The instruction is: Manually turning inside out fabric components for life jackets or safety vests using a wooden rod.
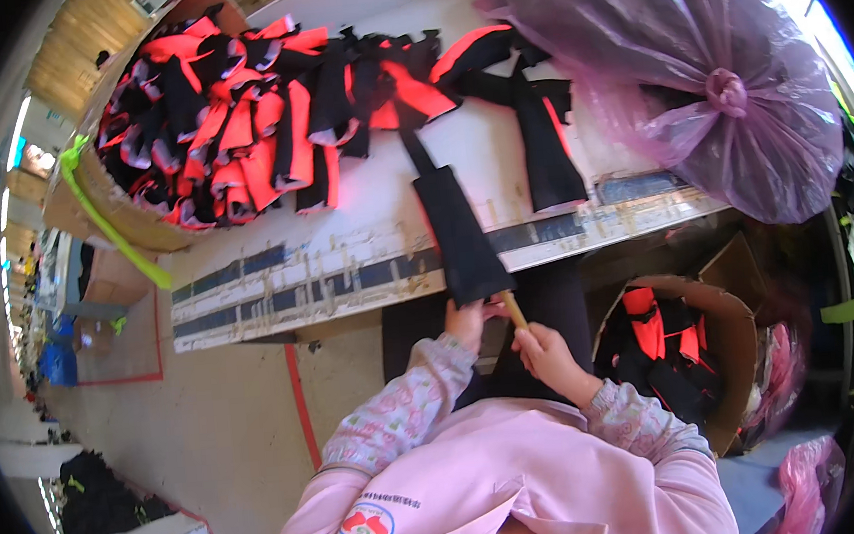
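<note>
My left hand (466, 324) is closed on the lower end of a black fabric piece (463, 234), which lies over the table's front edge with a narrow strip at its far end. A thin line of coral red shows along its left side. In my right hand (550, 356) is a tan wooden stick (514, 310), gripped with its upper end at the bottom opening of the fabric piece. How far the stick reaches inside is hidden. Another black and coral fabric piece (546, 147) lies on the table to the right.
A big heap of black and coral fabric pieces (246, 131) fills a cardboard box (91, 198) and spills across the white table (345, 241). At the right sits a knotted purple plastic bag (737, 132). Below the table stands a cardboard box (736, 343) with more pieces.
</note>
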A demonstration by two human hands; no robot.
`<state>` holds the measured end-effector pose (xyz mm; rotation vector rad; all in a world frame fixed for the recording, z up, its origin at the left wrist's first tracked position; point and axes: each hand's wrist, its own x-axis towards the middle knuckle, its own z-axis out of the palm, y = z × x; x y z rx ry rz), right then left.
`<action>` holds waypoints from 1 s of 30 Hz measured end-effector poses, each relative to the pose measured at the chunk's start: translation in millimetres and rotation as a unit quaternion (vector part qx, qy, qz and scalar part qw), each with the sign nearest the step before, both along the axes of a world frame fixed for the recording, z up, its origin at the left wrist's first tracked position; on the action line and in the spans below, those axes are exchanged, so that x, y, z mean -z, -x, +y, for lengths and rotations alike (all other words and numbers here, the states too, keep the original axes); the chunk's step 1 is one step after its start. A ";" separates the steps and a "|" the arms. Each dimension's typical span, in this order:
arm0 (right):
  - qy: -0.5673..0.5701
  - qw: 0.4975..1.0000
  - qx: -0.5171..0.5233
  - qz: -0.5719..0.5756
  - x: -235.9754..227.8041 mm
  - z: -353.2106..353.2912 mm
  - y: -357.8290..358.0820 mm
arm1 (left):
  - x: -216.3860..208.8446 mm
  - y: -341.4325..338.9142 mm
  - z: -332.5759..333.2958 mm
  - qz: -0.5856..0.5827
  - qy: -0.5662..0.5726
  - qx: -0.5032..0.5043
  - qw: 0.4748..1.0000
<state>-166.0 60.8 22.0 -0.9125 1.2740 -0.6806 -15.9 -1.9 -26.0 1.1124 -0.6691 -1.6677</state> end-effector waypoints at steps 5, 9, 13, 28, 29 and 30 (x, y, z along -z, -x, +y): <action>0.240 0.935 -0.093 0.242 3.7 41.4 84.1 | -23.0 -47.5 -32.8 0.014 0.090 -0.064 0.994; 0.250 0.928 0.060 0.270 13.1 42.2 130.2 | -46.9 -60.3 -63.9 0.006 0.073 -0.073 0.995; 0.282 0.889 0.219 0.287 -24.9 -37.1 145.5 | -31.7 -41.6 -49.5 0.020 -0.025 0.043 0.999; 0.346 0.689 0.102 0.629 -57.5 -327.3 264.3 | -14.3 -36.3 -41.0 0.013 -0.032 0.081 0.996; 0.280 0.687 0.089 0.665 -53.6 -342.9 276.4 | -15.4 -35.3 -41.0 0.003 -0.031 0.092 0.995; 0.230 0.692 0.071 0.681 -48.9 -355.4 289.2 | -14.7 -34.9 -41.0 -0.006 -0.031 0.104 0.994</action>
